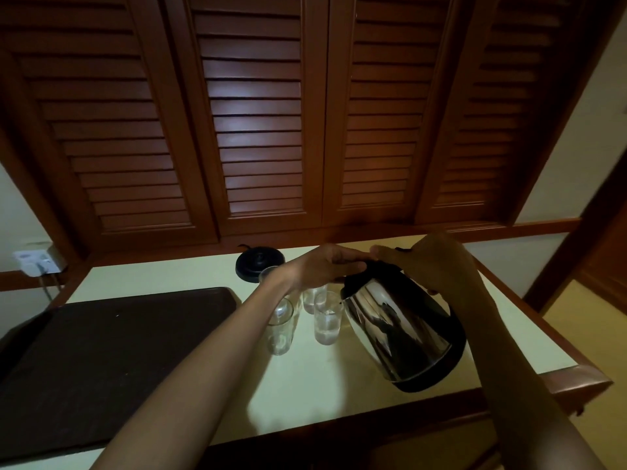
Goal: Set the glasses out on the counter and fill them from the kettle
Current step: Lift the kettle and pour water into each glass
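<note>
A steel kettle (403,334) with a black lid and base hangs tilted over the pale counter (339,385), its spout at the rim of a glass (327,322) that holds some water. My right hand (437,266) grips the handle. My left hand (325,266) rests on the kettle's black lid. A second glass with water (312,300) stands just behind. An empty-looking glass (280,329) stands to the left, and another glass (268,274) shows partly behind my left wrist.
The kettle's black power base (258,264) sits at the back of the counter. A large dark tray (101,361) lies on the left. A wall socket (37,262) is at far left. Louvred wooden doors (258,130) rise behind; the counter's wooden edge (573,378) runs along the right.
</note>
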Motion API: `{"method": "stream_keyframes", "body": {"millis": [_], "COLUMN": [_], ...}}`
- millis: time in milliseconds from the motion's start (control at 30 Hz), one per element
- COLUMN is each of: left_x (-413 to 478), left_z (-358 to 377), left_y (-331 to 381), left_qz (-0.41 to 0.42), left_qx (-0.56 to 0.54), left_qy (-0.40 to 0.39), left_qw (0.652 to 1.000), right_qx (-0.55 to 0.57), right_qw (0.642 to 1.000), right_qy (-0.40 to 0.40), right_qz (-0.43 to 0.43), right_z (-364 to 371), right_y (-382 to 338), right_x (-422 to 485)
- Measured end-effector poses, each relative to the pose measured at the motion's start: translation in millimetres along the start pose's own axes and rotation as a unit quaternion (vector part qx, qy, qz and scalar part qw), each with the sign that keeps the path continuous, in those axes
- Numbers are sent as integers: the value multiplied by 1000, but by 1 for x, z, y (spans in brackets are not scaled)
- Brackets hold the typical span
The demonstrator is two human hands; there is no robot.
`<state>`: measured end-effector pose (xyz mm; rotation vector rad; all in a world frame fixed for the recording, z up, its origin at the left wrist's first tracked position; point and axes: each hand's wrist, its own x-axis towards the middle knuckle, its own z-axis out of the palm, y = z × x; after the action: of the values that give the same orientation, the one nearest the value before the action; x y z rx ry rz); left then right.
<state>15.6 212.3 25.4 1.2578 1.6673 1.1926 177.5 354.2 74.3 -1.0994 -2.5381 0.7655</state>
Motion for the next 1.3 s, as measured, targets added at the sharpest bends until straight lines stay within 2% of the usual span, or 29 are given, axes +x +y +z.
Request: {"method": "stream_keyframes", "body": {"millis": [233,400,633,933,1300], "left_x": [-4,-16,-49,-82,-91], "left_z": [1,-4,-17,-34,-41], "left_y": [15,31,41,32,15], "left_qz": [18,49,80,77,13], "left_qx": [84,141,165,115,69], "left_qy": [-17,-19,21,43,74], "left_qw": [996,989,983,989,995], "right_qx": [43,78,113,134,109], "right_qw": [998,997,993,989,991], "right_qy": [-31,5,2,-9,-32], "right_qz": [35,2,-22,-62,-72], "right_z": [-1,-9,-3,17,26], "right_y": [9,7,-16,-47,-71], "right_x": [-14,-30,-37,-48,-43]}}
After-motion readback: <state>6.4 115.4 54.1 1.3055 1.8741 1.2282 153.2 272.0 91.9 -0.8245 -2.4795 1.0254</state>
